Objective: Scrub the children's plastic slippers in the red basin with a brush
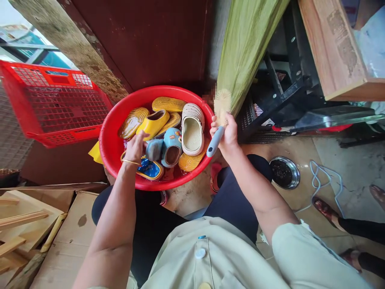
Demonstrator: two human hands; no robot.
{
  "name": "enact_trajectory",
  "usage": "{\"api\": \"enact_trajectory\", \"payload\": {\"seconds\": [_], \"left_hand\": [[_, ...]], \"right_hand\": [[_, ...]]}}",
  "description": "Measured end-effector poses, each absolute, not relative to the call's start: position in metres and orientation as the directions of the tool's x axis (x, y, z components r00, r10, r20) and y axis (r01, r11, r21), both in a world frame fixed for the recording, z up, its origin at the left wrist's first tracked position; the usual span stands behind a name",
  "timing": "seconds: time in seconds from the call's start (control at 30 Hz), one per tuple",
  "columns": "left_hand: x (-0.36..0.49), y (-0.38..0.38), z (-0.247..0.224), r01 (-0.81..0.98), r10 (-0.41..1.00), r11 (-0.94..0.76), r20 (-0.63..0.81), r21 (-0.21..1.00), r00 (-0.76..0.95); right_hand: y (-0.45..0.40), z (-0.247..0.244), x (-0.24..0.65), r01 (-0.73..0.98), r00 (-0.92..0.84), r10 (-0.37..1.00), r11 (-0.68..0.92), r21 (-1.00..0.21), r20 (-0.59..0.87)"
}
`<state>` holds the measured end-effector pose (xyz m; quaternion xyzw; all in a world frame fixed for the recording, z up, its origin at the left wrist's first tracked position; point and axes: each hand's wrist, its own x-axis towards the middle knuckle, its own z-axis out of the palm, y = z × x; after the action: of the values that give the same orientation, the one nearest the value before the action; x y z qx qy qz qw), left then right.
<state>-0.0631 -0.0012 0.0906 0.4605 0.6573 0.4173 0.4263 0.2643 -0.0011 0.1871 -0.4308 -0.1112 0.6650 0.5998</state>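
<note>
Over a red plastic basin, the right hand grips a grey-handled scrub brush and the left hand closes on a pale blue clog. A yellow clog and a white clog lie among the heaped shoes; which are already scrubbed cannot be told.

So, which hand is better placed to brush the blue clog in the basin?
Probably the right hand, because it grips the grey-handled brush, while the left hand holds the blue clog in the red basin.
</note>
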Motion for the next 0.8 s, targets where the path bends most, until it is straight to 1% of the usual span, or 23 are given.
{"api": "enact_trajectory", "payload": {"seconds": [0.03,0.1,0.17,0.23,0.3,0.33,0.4,0.47,0.53,0.6,0.67,0.73,0.8], "left_hand": [[-0.061,-0.001,0.089,0.360,0.953,0.286,-0.226,0.888,-0.200],[-0.054,-0.001,0.084,0.565,0.930,0.364,-0.323,0.741,-0.176],[-0.045,-0.001,0.078,0.680,0.919,0.369,-0.356,0.634,-0.167],[-0.036,-0.001,0.072,0.721,0.934,0.329,-0.325,0.610,-0.151],[-0.030,-0.001,0.070,0.701,0.954,0.278,-0.272,0.657,-0.123],[-0.029,-0.001,0.072,0.666,0.957,0.277,-0.261,0.693,-0.126],[-0.032,0.000,0.079,0.526,0.945,0.326,-0.268,0.786,-0.185],[-0.041,0.001,0.090,0.307,0.917,0.372,-0.296,0.876,-0.267],[-0.052,0.000,0.102,0.068,0.895,0.366,-0.330,0.928,-0.301],[-0.059,-0.004,0.111,-0.152,0.881,0.343,-0.373,0.927,-0.290],[-0.060,-0.008,0.117,-0.326,0.879,0.290,-0.385,0.900,-0.282],[-0.057,-0.013,0.120,-0.436,0.891,0.202,-0.349,0.877,-0.289],[-0.055,-0.015,0.123,-0.507,0.916,0.120,-0.292,0.853,-0.274]], "right_hand": [[-0.002,0.184,0.262,-0.692,0.072,0.885,-0.289,-0.662,-0.461],[-0.006,0.177,0.250,-0.610,-0.030,0.871,-0.405,-0.681,-0.491],[-0.013,0.169,0.235,-0.485,-0.155,0.865,-0.488,-0.726,-0.478],[-0.018,0.163,0.221,-0.396,-0.254,0.863,-0.505,-0.767,-0.437],[-0.020,0.160,0.213,-0.357,-0.301,0.858,-0.505,-0.786,-0.415],[-0.020,0.160,0.211,-0.346,-0.304,0.855,-0.510,-0.788,-0.420],[-0.019,0.161,0.211,-0.328,-0.288,0.848,-0.524,-0.786,-0.446],[-0.018,0.163,0.212,-0.316,-0.263,0.844,-0.532,-0.786,-0.466],[-0.019,0.166,0.213,-0.303,-0.268,0.843,-0.534,-0.789,-0.467],[-0.019,0.169,0.213,-0.302,-0.255,0.848,-0.527,-0.795,-0.465],[-0.019,0.169,0.211,-0.319,-0.189,0.861,-0.508,-0.800,-0.472],[-0.016,0.168,0.207,-0.357,-0.086,0.871,-0.479,-0.802,-0.483],[-0.011,0.165,0.202,-0.395,-0.028,0.869,-0.464,-0.793,-0.495]]}}
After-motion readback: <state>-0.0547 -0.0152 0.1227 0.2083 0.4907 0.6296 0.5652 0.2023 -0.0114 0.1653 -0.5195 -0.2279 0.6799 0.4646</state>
